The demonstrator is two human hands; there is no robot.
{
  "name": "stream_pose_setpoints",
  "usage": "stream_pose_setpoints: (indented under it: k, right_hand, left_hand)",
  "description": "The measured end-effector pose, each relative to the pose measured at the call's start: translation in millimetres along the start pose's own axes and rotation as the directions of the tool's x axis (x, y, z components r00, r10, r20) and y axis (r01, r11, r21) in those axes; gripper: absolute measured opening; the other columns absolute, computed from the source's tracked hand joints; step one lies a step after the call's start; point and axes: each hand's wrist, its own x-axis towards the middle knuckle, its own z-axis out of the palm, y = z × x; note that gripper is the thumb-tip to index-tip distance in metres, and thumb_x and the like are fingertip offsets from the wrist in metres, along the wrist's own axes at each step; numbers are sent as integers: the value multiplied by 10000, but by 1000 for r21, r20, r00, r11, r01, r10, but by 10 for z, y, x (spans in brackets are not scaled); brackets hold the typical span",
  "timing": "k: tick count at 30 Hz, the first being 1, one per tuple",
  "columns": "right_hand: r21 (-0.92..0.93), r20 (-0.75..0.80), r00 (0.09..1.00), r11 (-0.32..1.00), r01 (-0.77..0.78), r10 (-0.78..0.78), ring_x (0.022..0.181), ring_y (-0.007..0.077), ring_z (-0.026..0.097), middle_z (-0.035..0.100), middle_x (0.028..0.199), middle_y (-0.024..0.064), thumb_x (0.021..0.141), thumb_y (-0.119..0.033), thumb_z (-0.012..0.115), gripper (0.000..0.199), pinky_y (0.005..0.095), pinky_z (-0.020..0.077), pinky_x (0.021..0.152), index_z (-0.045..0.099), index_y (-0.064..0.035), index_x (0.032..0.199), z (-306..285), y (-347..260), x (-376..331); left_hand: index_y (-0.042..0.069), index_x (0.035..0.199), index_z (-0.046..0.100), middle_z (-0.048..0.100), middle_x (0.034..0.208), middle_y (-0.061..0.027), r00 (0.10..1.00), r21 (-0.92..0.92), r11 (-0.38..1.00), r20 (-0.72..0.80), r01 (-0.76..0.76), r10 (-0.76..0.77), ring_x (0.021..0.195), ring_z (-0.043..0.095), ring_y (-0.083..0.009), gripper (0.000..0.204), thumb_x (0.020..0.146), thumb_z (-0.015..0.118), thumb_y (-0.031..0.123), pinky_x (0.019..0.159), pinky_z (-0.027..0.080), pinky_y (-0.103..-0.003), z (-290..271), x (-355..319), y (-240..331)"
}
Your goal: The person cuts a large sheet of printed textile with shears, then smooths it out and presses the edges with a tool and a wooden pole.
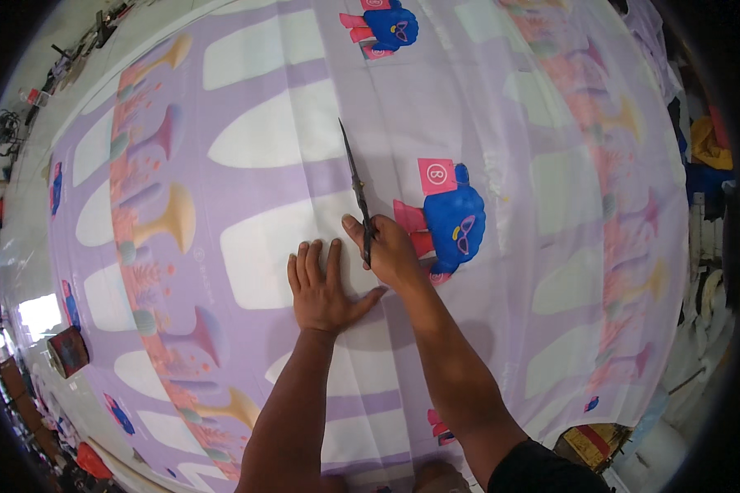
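Spread out below me is a large sheet of lilac printed fabric [419, 99] with white shapes, coral bands and blue cartoon figures. Its right part looks paler, perhaps a second layer or the reverse side. My left hand [322, 296] lies flat on the fabric, fingers spread, over a white shape. Just right of it, my right hand [386, 246] grips dark scissors [355, 177] by the handles. The blades point away from me, along the line where the brighter print meets the paler part. They look closed or nearly so. A blue figure [455, 226] is printed beside my right hand.
A small dark box-shaped object [68, 352] rests at the left of the sheet. Assorted clutter lines the far left, with a red item [93, 460] at lower left. At right are piled cloths, one yellow [709, 144]. A yellow-and-red object [594, 445] shows at the lower right edge.
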Motion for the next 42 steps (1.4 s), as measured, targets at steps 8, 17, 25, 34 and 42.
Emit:
stream_pose_setpoints:
  k: [8, 17, 25, 34, 42]
  right_hand:
    - [-7, 15, 997, 997, -82, 82, 605, 246, 576, 559, 617, 127, 886, -632, 621, 645, 409, 450, 591, 563, -11, 722, -32, -46, 133]
    - [33, -3, 999, 998, -48, 49, 538, 181, 523, 515, 580, 74, 897, -573, 653, 582, 348, 414, 528, 537, -33, 712, -34, -89, 104]
    - [85, 0, 1000, 996, -6, 6, 451, 75, 435, 453, 546, -17, 913, -504, 681, 513, 246, 366, 431, 491, -76, 703, -5, -26, 150]
    - [166, 22, 999, 986, -32, 29, 471, 90, 449, 462, 561, -4, 883, -548, 695, 549, 259, 386, 439, 483, -84, 680, -25, -585, 762]
    - [88, -7, 1000, 996, -13, 13, 477, 148, 500, 490, 540, 32, 859, -643, 654, 623, 305, 409, 471, 503, -75, 651, -31, -668, 981]
  left_hand:
    - [59, 1390, 455, 392, 1382, -212, 1000, -5, 1000, 21, -5, 5, 1367, 334, -405, 1041, 649, 723, 740, 1146, 234, -578, 4, 18, 4]
    - [58, 1384, 464, 396, 1380, -217, 1000, -14, 1000, 8, -13, 13, 1368, 336, -410, 1041, 640, 732, 734, 1146, 233, -586, 19, 13, -17]
    - [57, 1387, 459, 408, 1371, -222, 1000, -35, 999, 23, 4, -3, 1362, 342, -418, 1050, 621, 760, 710, 1144, 237, -592, -16, 30, -14]
    - [72, 1396, 453, 405, 1375, -219, 999, -35, 999, 44, 20, -18, 1356, 346, -425, 1053, 604, 785, 681, 1142, 244, -590, -28, 30, -12]
    - [80, 1407, 449, 403, 1381, -216, 997, -44, 998, 73, 35, -31, 1372, 329, -414, 1060, 604, 781, 687, 1155, 230, -581, -29, 39, 11]
